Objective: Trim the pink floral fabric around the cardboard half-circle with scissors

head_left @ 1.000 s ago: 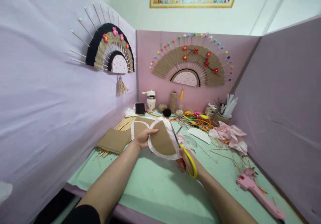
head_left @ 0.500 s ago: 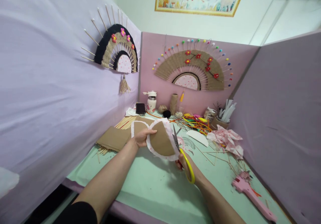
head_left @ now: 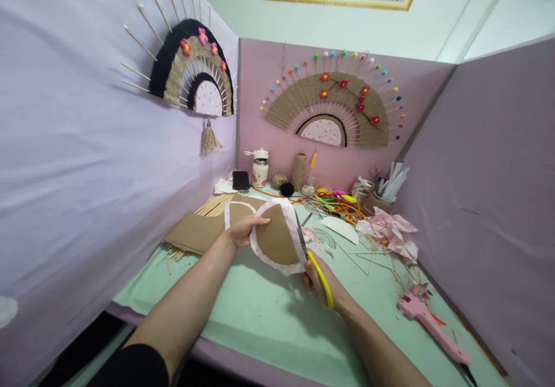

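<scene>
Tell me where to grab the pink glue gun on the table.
Grip the glue gun by its long straight handle, coming from above. It lies flat on the green table with the handle running toward the near right corner, free of clutter, while its head points into the sticks and pink paper scraps. Both hands are busy, the right hand with scissors.

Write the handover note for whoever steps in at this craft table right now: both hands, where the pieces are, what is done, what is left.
Left hand: holds the cardboard half-disc above the green table mat, thumb on its brown face.
Right hand: in the yellow-handled scissors, blades at the disc's right edge, on the white dotted fabric border.
Nearby: a second fabric-edged half-disc lies on the mat behind the left hand; pink fabric scraps to the right; pink glue gun at the right front.
Done: fabric covers the disc, with a margin round the curve.
Left: the trim along the right edge, apparently.
</scene>
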The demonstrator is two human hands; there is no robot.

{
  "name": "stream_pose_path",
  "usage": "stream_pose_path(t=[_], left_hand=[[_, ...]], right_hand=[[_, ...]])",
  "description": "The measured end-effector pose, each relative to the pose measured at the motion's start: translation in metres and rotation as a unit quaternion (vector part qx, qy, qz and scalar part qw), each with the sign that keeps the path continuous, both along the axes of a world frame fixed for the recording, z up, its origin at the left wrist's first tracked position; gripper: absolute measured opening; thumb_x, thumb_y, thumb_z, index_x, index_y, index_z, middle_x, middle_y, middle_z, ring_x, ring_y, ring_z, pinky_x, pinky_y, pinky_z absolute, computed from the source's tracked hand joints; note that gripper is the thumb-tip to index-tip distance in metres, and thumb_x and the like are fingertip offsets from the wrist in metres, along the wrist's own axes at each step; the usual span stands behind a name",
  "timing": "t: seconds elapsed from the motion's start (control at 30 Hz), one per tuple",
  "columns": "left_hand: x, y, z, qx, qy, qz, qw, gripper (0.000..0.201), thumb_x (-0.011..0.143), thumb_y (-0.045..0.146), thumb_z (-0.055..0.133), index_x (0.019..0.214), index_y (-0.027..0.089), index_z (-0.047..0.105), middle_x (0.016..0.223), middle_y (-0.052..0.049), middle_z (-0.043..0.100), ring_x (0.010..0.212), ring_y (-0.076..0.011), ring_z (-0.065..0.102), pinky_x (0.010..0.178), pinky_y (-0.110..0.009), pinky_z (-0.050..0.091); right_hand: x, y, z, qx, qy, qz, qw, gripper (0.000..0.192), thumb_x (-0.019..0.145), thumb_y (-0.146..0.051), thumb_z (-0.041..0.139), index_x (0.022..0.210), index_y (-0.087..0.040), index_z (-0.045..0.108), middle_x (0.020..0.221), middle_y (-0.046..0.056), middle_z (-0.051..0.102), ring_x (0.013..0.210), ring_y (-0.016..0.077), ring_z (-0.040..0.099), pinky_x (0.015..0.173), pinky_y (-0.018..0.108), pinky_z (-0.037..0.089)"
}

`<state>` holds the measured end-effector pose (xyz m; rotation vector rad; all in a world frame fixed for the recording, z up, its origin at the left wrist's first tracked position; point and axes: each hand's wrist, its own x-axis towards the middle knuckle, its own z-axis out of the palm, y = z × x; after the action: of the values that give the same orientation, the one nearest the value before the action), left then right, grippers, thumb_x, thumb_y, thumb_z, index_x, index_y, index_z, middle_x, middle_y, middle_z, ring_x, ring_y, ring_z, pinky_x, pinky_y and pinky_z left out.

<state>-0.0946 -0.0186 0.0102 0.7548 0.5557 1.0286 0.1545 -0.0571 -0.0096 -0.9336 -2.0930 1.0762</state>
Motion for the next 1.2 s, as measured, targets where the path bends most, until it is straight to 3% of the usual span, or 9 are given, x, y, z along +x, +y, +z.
stream_pose_path(t=[0.23,0.57,0.83,1.2], left_hand=[[-0.0005,0.0,-0.0019,0.0,-0.003,-0.027,1.0,0.039,0.077,0.012,0.064,0.115,0.007,0.063,0.098,-0.016,0.072,0.092,-0.0252,0.069,0.093,-0.036,0.044],[-0.0008,0.0002,-0.0043,0.003,-0.011,-0.032,0.999,0.041,0.077,0.011,0.063,0.118,0.008,0.062,0.098,-0.016,0.072,0.092,-0.0246,0.069,0.093,-0.035,0.044],[-0.0005,0.0001,-0.0031,0.006,-0.005,-0.024,1.0,0.045,0.077,0.011,0.063,0.122,0.009,0.06,0.098,-0.015,0.073,0.091,-0.0246,0.069,0.093,-0.036,0.044],[0.0033,-0.0008,-0.0025,-0.011,0.008,-0.005,1.0,0.034,0.077,0.011,0.062,0.11,0.009,0.066,0.095,-0.014,0.073,0.086,-0.0227,0.069,0.088,-0.034,0.047]], right_hand=[[-0.001,-0.0002,-0.0022,-0.028,0.003,-0.008,1.0,0.057,0.082,-0.076,0.024,0.07,-0.022,0.037,0.057,-0.001,0.045,0.05,0.0132,0.043,0.049,0.028,0.037],[-0.0017,-0.0045,0.0055,-0.043,0.009,-0.009,0.999,0.057,0.081,-0.077,0.024,0.068,-0.022,0.036,0.053,-0.003,0.043,0.047,0.0125,0.041,0.046,0.026,0.034],[-0.0029,-0.0038,-0.0001,-0.056,0.02,-0.038,0.997,0.056,0.08,-0.077,0.027,0.072,-0.023,0.036,0.051,-0.004,0.041,0.044,0.0117,0.039,0.044,0.025,0.034],[-0.0005,-0.0026,0.0011,-0.002,0.001,-0.029,1.0,0.05,0.085,-0.071,0.025,0.076,-0.022,0.036,0.059,-0.002,0.043,0.054,0.0145,0.041,0.049,0.028,0.036]])
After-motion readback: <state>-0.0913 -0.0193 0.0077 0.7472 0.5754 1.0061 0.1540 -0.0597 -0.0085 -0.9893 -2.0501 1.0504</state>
